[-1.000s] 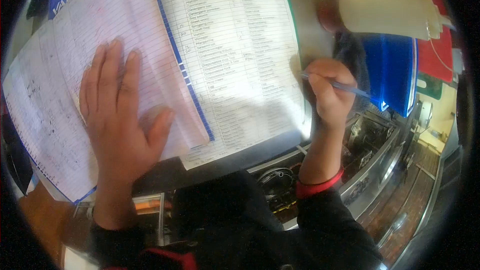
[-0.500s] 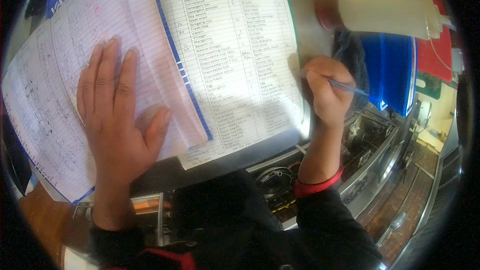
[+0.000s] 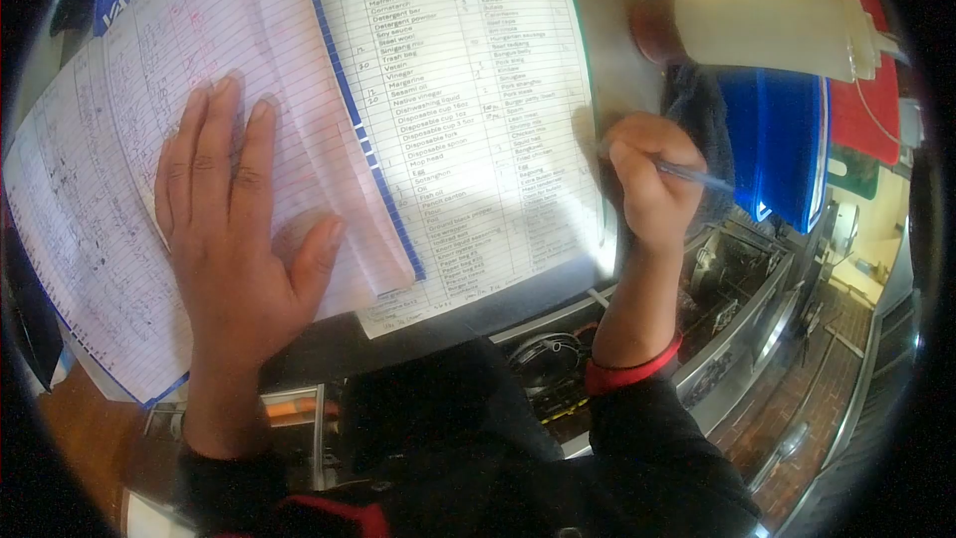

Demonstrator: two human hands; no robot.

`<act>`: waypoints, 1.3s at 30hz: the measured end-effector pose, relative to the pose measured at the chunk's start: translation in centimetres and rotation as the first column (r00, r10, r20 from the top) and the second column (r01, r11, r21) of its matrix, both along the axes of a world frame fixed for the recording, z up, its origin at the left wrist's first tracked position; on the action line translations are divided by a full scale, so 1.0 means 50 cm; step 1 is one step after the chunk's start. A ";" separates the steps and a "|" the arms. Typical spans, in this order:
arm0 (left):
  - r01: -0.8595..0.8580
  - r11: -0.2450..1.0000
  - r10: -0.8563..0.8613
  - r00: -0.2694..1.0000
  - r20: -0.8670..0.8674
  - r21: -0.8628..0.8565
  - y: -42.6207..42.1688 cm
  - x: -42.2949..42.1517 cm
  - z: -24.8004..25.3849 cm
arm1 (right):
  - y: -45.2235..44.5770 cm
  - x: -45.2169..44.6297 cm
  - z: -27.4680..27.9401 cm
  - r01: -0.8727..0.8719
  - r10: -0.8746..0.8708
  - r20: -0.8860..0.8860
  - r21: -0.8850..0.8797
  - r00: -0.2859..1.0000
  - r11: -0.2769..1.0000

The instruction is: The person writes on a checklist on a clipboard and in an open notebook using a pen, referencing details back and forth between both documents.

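My left hand (image 3: 231, 229) lies flat, fingers stretched out, on an open notebook (image 3: 110, 209) whose lined pages carry handwriting. Under the notebook's right edge rests a printed list (image 3: 468, 139) of kitchen supplies and foods, with a few handwritten numbers beside the entries. Just off the right edge of that list, my right hand (image 3: 657, 179) is closed around a pen (image 3: 697, 177). The pen's back end points right; its tip is mostly hidden by the fingers near the sheet's edge.
A squeeze bottle (image 3: 767, 28) lies at the upper right, near blue binders (image 3: 772, 139), a dark cloth (image 3: 702, 105) and a red board (image 3: 866, 90). Below the table edge stands a metal rack (image 3: 737, 289) with utensils. A tiled floor (image 3: 817, 389) shows at lower right.
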State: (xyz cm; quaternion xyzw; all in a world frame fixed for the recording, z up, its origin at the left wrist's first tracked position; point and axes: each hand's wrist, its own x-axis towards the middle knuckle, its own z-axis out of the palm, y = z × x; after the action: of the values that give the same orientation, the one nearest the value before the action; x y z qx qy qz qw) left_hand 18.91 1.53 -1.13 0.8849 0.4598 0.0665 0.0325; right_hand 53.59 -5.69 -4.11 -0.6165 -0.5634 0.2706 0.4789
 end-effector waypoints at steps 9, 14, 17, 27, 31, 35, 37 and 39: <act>0.003 1.000 -0.003 0.999 0.048 0.005 0.002 0.001 -0.002 | 0.001 -0.009 0.004 0.026 -0.024 -0.054 0.038 0.998 0.999; 0.007 1.000 -0.006 0.997 0.077 -0.007 0.004 0.000 -0.004 | 0.000 -0.003 0.000 0.178 -0.162 -0.315 0.020 0.935 0.984; -0.023 0.999 0.025 0.995 0.093 -0.026 0.004 -0.001 -0.001 | 0.022 -0.034 0.040 0.231 -0.238 -0.244 -0.056 0.940 0.971; 0.011 0.995 0.015 0.965 0.263 -0.095 0.010 -0.027 0.010 | 0.266 -0.339 0.167 -0.312 0.329 -0.074 0.182 0.941 0.932; 0.103 0.982 -0.038 0.928 0.372 -0.157 0.016 -0.032 0.008 | 0.277 -0.395 0.115 -0.387 0.383 -0.169 0.009 0.908 0.922; 0.137 0.980 -0.063 0.898 0.435 -0.141 0.012 -0.030 0.006 | 0.278 -0.420 0.050 -0.317 0.330 -0.164 0.098 0.930 0.943; 0.130 0.982 -0.059 0.903 0.426 -0.139 0.012 -0.028 0.002 | 0.278 -0.420 0.047 -0.325 0.335 -0.147 0.090 0.931 0.941; 0.120 0.985 -0.057 0.907 0.418 -0.127 0.015 -0.027 0.000 | 0.281 -0.423 0.051 -0.335 0.344 -0.124 0.091 0.931 0.938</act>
State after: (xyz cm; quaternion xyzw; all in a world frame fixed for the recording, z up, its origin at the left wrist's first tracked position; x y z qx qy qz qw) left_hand 17.57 2.27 -1.12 0.8658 0.4056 0.2158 0.1983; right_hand 32.45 8.35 -1.58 -0.4729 -0.6359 0.3720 0.4833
